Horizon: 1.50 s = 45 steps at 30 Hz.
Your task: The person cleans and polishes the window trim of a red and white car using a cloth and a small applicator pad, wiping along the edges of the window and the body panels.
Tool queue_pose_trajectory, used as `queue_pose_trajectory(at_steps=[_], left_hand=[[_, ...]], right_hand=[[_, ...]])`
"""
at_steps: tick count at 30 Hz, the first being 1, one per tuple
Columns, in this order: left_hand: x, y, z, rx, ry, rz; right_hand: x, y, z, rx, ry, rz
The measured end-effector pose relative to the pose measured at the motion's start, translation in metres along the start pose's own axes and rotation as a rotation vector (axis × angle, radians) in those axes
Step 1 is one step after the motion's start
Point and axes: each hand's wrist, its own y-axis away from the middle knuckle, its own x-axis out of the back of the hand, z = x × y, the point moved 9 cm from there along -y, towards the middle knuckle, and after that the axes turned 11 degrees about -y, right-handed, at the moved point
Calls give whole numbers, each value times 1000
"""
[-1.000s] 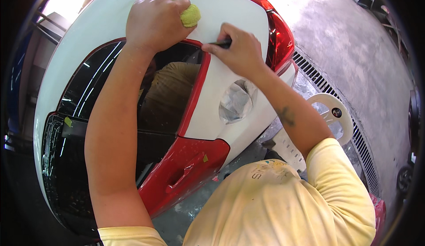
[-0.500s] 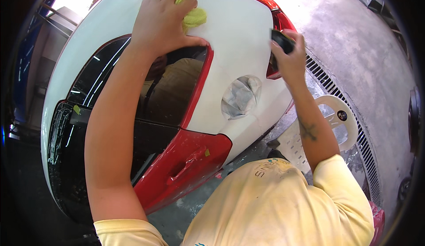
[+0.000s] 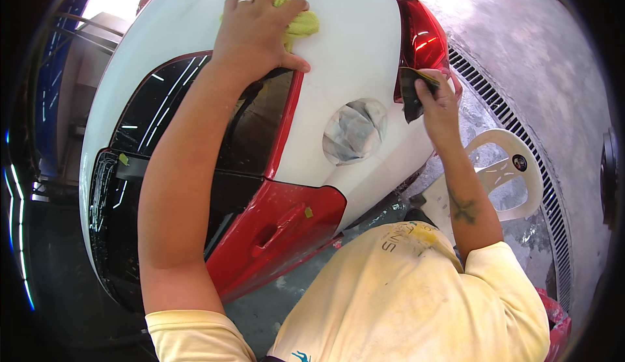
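Note:
My left hand (image 3: pixel 257 36), with a ring on one finger, presses a yellow-green cloth (image 3: pixel 301 25) onto the white panel (image 3: pixel 364 43) of a car. Its fingers curl over the cloth and the thumb stretches toward the top corner of the dark side window (image 3: pixel 257 121). Beside the red tail light (image 3: pixel 423 33), my right hand (image 3: pixel 443 108) grips a dark folded sheet of sandpaper (image 3: pixel 411 92) between thumb and fingers. The sheet hangs at the lower end of the light; whether it touches the panel I cannot tell.
A round opening covered with crumpled masking (image 3: pixel 355 132) sits in the white panel. Below it is a red door (image 3: pixel 280 238) with bits of green tape. A white plastic chair (image 3: pixel 504 173) stands right of the car, near a floor drain grate (image 3: pixel 501 95).
My right hand has moved down with the sandpaper, away from the middle of the tail light, uncovering more of it. My left hand stays on the cloth; the whole view has shifted slightly.

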Motion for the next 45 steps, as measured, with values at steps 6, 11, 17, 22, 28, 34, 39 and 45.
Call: queue_pose_trajectory(at_steps=[6, 11, 17, 22, 28, 34, 39, 45], left_hand=[[-3, 1, -24, -58, 59, 5], [29, 43, -105, 125, -150, 63], [64, 154, -271, 633, -358, 28], [64, 142, -267, 623, -457, 131], [65, 145, -270, 730, -318, 45], [59, 144, -271, 739, -290, 56], [60, 150, -276, 732, -309, 34], [54, 146, -273, 774, -271, 10]], right_hand=[[-107, -3, -52, 188, 392, -94], [-172, -29, -67, 272, 572, -212], [-188, -38, -65, 291, 791, -229], [-236, -70, -98, 488, 758, -311], [-217, -69, -90, 504, 864, -398], [-266, -70, -109, 604, 877, -401], [-229, -74, -87, 513, 859, -408], [-278, -71, -111, 660, 840, -347]])
